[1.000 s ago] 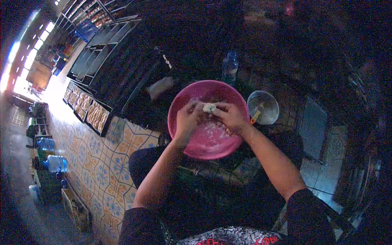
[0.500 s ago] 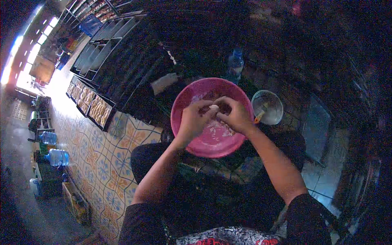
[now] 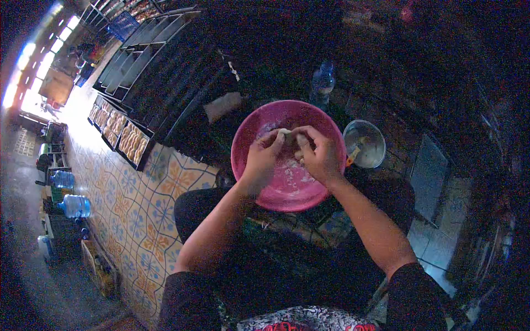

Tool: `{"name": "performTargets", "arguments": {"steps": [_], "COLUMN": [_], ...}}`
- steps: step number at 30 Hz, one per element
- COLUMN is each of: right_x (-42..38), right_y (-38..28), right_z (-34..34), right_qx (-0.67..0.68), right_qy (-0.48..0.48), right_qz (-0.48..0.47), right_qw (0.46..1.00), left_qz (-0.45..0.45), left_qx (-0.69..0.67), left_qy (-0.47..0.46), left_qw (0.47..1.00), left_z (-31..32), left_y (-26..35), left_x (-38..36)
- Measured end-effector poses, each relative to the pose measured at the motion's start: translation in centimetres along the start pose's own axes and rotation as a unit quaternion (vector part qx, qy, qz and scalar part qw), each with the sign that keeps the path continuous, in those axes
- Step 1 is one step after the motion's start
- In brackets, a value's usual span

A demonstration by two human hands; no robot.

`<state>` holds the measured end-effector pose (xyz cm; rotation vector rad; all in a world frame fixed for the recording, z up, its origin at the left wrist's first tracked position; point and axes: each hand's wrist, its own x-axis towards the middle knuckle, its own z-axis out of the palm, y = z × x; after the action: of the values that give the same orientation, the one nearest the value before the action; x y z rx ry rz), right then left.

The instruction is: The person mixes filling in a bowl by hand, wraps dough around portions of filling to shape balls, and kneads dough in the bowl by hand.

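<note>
A round pink basin sits between the person's knees, with white powdery residue on its inner surface. Over it, my left hand pinches a small whitish piece, perhaps dough, between thumb and fingers. My right hand is close on the right, its fingertips at the other side of the same piece. Small pale lumps show beneath the right fingers, partly hidden by them.
A metal bowl holding an orange-handled brush stands right of the basin. Behind is a clear bottle. Trays of pale pieces lie on the patterned floor at left, near dark racks and blue water jugs.
My hands have shifted slightly upward and parted a little, so the small piece shows more to the left. Pale lumps under the right fingers have become more visible.
</note>
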<state>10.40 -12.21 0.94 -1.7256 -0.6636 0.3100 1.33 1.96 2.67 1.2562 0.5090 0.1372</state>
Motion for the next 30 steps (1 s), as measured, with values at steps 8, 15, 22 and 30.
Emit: {"name": "performTargets", "arguments": {"steps": [8, 15, 22, 30], "right_x": [0.4, -0.7, -0.5, -0.1], "right_y": [1.4, 2.1, -1.0, 0.9], "right_z": [0.0, 0.6, -0.7, -0.9], "right_qx": [-0.005, 0.338, 0.423, 0.263], "right_qy": [-0.036, -0.071, -0.04, -0.048], "right_qz": [0.085, 0.21, 0.26, 0.175], "right_qw": [0.996, 0.915, 0.867, 0.948], "left_qz": [0.021, 0.058, 0.36, 0.154], "left_qx": [-0.019, -0.139, 0.409, 0.182], "left_qy": [-0.071, -0.006, 0.085, 0.016], "left_qw": [0.997, 0.989, 0.834, 0.971], "left_z": [-1.3, -0.1, 0.4, 0.1], "left_y": [-3.1, -1.7, -0.8, 0.9], "left_x": [2.2, 1.3, 0.5, -0.4]}}
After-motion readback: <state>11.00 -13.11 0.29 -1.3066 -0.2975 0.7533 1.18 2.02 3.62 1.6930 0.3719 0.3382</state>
